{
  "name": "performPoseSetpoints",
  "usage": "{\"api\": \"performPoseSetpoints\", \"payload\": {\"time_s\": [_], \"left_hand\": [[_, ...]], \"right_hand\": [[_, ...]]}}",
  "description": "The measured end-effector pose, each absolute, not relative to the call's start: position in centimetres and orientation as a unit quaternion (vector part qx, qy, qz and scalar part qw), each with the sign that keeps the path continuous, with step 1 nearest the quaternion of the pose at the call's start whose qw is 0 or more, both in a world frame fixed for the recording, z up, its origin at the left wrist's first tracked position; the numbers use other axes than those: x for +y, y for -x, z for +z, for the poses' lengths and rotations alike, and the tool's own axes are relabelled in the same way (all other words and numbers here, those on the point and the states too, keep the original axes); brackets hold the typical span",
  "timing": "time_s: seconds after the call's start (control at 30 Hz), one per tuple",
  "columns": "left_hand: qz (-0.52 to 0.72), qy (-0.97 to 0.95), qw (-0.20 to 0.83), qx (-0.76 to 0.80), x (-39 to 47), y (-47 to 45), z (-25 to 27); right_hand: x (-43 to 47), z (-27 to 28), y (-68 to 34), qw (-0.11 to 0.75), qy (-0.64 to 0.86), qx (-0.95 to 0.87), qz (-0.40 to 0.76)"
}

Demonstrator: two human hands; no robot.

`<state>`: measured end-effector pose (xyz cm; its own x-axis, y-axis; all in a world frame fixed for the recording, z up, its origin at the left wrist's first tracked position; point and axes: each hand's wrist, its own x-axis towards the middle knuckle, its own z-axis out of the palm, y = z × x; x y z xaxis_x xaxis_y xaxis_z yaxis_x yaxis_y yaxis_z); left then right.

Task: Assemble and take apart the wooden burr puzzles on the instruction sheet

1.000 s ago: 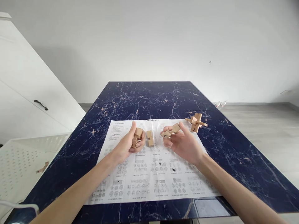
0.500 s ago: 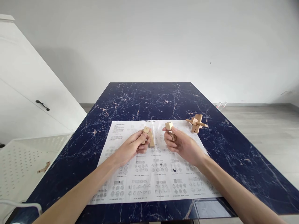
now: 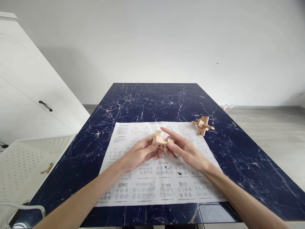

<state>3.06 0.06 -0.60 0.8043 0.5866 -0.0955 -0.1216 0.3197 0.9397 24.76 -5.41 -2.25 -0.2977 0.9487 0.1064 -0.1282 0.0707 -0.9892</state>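
Observation:
Light wooden puzzle pieces (image 3: 158, 139) are held between my two hands above the printed instruction sheet (image 3: 140, 187). My left hand (image 3: 140, 150) is closed round the pieces at their left side, thumb on the near face. From the right, my right hand (image 3: 183, 149) pinches a notched end (image 3: 169, 141) with thumb and fingers, its index finger stretched out over the top. The pieces touch each other; how they fit is partly hidden by the fingers. Beyond the right hand, an assembled wooden cross puzzle (image 3: 202, 125) rests at the sheet's upper right edge.
The dark blue marbled table (image 3: 152, 101) carries the sheet, which has small torn holes. At the left stand a white cabinet (image 3: 30, 82) and a white perforated basket (image 3: 21, 168) with a wooden piece (image 3: 47, 168) in it. A white cable (image 3: 26, 207) loops at the lower left.
My hands have come together from apart. The pieces held separately in each hand now meet in the middle, and the right index finger has stretched out. The cross puzzle stays put.

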Motion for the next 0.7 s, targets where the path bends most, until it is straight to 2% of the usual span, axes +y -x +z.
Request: {"api": "performPoseSetpoints", "payload": {"time_s": [0.23, 0.7], "left_hand": [[0.192, -0.614, 0.738, 0.204, -0.8, -3.2, -0.8], [0.217, -0.644, 0.698, 0.228, -1.3, -3.2, -0.8]], "right_hand": [[-5.6, -3.0, -24.5, 0.476, 0.469, -0.612, 0.423], [-6.1, -3.0, -23.7, 0.52, 0.497, -0.619, 0.315]]}}
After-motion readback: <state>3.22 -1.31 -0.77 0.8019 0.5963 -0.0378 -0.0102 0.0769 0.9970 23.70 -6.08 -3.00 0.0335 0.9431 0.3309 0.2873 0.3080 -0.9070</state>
